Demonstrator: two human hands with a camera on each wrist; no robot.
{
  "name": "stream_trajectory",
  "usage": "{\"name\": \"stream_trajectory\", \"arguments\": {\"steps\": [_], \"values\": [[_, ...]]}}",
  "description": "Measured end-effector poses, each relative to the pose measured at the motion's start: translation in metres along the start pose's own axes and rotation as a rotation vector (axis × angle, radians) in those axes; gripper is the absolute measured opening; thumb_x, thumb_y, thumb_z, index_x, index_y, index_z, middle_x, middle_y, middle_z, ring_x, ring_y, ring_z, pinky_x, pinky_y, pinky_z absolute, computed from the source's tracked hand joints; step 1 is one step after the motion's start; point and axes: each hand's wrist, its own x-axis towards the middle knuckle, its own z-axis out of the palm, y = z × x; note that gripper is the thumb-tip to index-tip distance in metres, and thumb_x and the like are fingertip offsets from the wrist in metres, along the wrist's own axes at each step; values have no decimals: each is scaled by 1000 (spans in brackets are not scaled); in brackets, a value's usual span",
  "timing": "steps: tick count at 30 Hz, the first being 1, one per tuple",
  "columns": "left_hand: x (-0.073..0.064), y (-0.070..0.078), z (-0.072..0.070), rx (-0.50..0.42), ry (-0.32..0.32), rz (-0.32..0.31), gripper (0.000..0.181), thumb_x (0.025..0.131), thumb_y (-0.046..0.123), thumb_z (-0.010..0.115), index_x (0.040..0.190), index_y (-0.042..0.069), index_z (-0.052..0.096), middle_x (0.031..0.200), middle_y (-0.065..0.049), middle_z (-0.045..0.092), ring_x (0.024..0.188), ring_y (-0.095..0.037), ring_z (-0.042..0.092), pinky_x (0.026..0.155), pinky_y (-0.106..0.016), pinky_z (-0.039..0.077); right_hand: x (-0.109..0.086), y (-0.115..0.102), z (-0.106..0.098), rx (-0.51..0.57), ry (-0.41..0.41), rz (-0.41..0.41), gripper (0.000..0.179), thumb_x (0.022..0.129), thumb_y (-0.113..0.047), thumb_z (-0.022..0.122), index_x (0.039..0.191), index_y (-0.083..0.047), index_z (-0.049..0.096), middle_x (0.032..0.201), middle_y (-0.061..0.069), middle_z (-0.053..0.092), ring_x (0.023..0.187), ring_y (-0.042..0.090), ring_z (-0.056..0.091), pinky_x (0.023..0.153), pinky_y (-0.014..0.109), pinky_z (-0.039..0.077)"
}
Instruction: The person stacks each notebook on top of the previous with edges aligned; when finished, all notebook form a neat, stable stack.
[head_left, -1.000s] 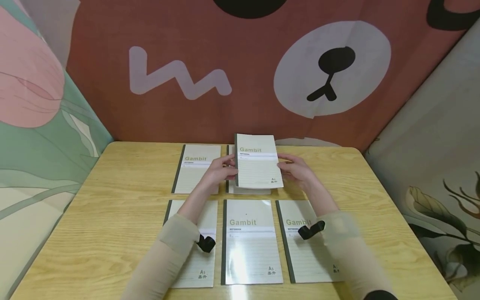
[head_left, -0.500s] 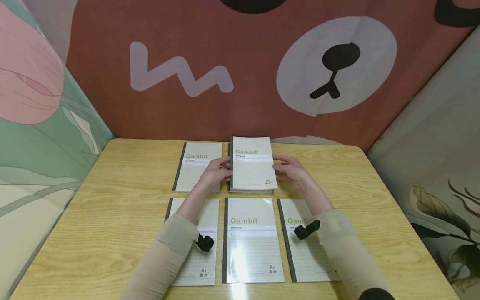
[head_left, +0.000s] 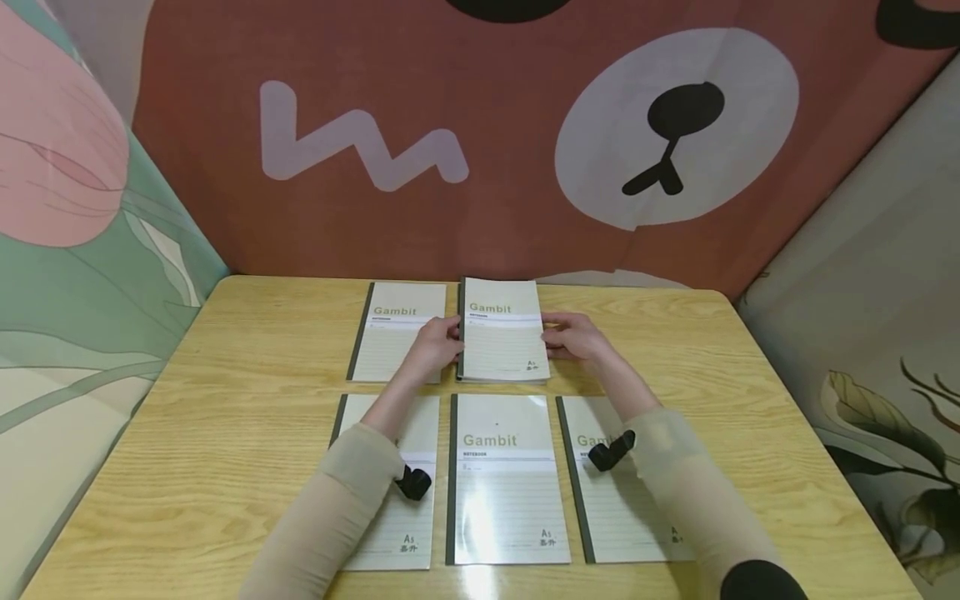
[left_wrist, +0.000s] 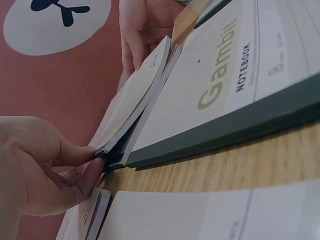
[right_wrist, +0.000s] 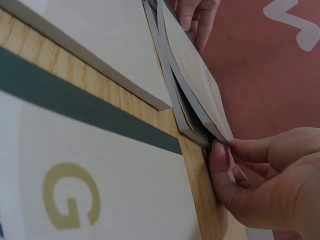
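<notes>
Both hands hold a white "Gambit" notebook (head_left: 501,342) with a dark spine, in the middle of the back row in the head view. The left hand (head_left: 433,346) pinches its spine edge between thumb and fingers. At the opposite edge, the right hand (head_left: 581,337) pinches with its thumb on top. Beneath it lies a second notebook (right_wrist: 181,117), mostly hidden. The right wrist view shows a narrow, wedge-shaped gap between the two. From above, their outlines nearly match.
To the left lies another notebook (head_left: 397,342), partly behind the left hand. Nearer the person are a left notebook (head_left: 390,533), a middle notebook (head_left: 506,492) and a right notebook (head_left: 626,508); both forearms pass over the outer ones. The wooden table (head_left: 247,392) meets a printed cloth wall (head_left: 360,233).
The held notebook has moved left and down, from offset to the right to nearly matching the one below. Both hands have moved with it, keeping their hold.
</notes>
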Motion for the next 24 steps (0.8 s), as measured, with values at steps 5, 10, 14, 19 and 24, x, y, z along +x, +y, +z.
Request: {"name": "stream_trajectory", "arguments": {"steps": [5,10,14,19,24], "values": [[2,1,2,111,14,-23,60,99,3,59,156,4,42,137,-18,55,116,-27,55,102,-38,52,4,4,3,-48,21,-10,53,103,-2,57,154,-3,45,113,11,59,79,7,64,73,18,58],[2,1,3,135,23,-46,59,100,4,59,156,5,41,142,-18,53,121,-28,52,109,-41,49,6,5,5,-62,34,-5,53,102,-1,59,154,-3,46,112,12,58,77,6,63,72,16,58],[0,1,4,157,37,-19,58,99,3,57,155,3,42,142,-19,52,122,-29,52,108,-41,50,7,4,5,-91,43,-3,52,102,-2,59,153,-4,47,111,13,58,75,6,62,70,15,57],[0,2,6,217,51,14,54,99,1,53,153,1,45,143,-19,52,129,-31,53,112,-42,49,8,2,5,-141,44,-9,53,103,-3,58,154,-4,45,112,13,58,76,5,61,71,16,57],[1,2,8,231,60,26,55,98,-1,52,152,2,47,154,-17,51,148,-33,43,125,-45,36,6,2,7,-165,43,-18,53,103,-2,58,154,-4,44,113,15,56,76,6,61,73,17,58]]}}
